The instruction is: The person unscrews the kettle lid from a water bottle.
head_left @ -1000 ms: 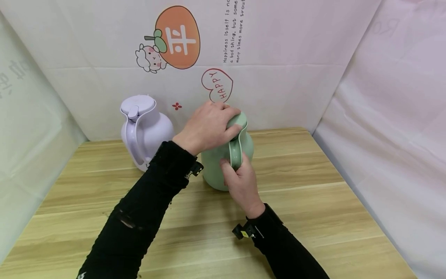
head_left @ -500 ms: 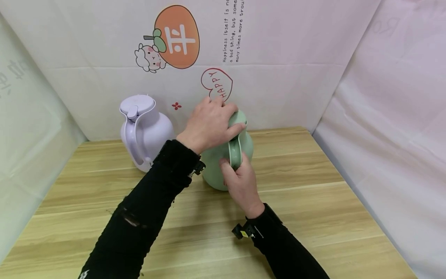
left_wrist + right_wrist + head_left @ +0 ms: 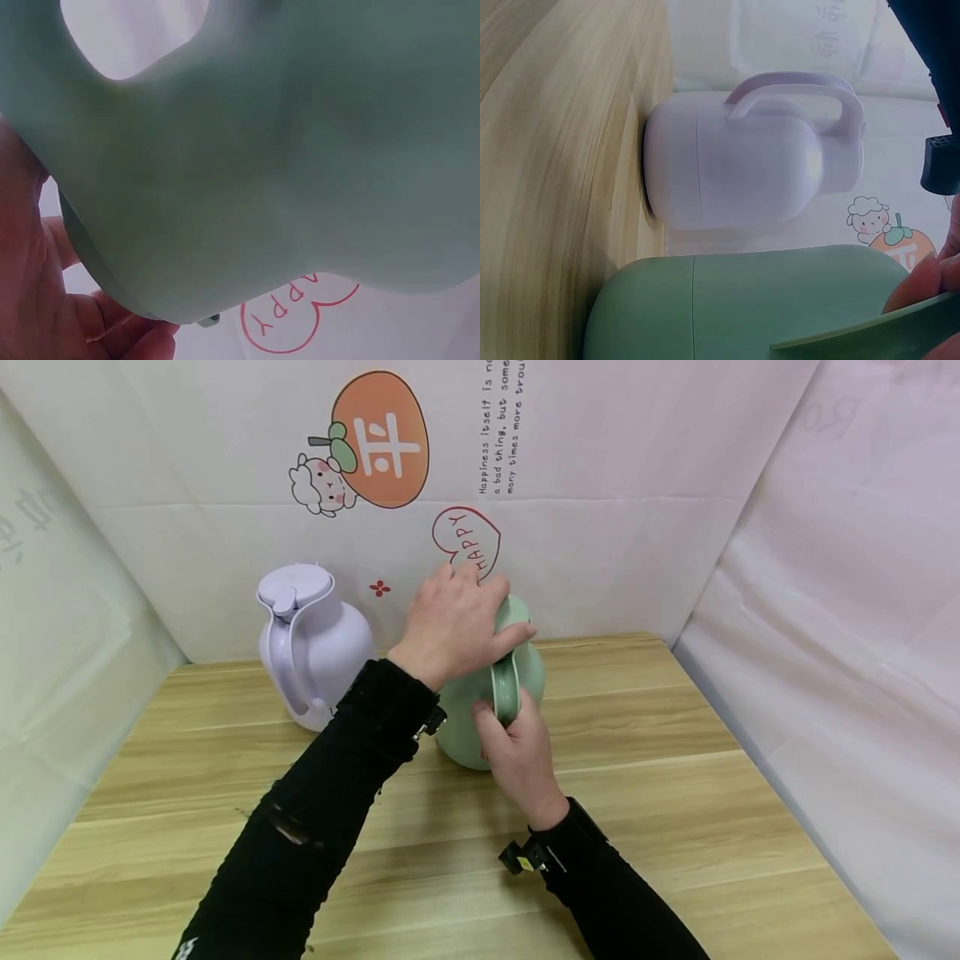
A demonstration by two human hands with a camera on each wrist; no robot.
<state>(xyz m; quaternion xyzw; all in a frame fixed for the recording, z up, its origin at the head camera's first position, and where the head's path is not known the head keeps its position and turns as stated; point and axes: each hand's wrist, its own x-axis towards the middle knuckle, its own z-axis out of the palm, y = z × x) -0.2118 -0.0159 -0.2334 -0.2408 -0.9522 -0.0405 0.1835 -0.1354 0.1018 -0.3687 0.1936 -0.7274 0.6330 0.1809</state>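
Two jugs point(image 3: 333, 647) point(image 3: 463, 725), two hands point(image 3: 457, 625) point(image 3: 519, 756), one table point(image 3: 405, 877)

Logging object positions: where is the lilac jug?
In the head view, the lilac jug stands left of the green jug, toward the back of the wooden table.

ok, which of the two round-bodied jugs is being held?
The pale-green, round-bodied, plastic-looking jug: right hand gripping its handle, left hand on its lid. The lavender, similar-shaped jug to its left has neither hand on it.
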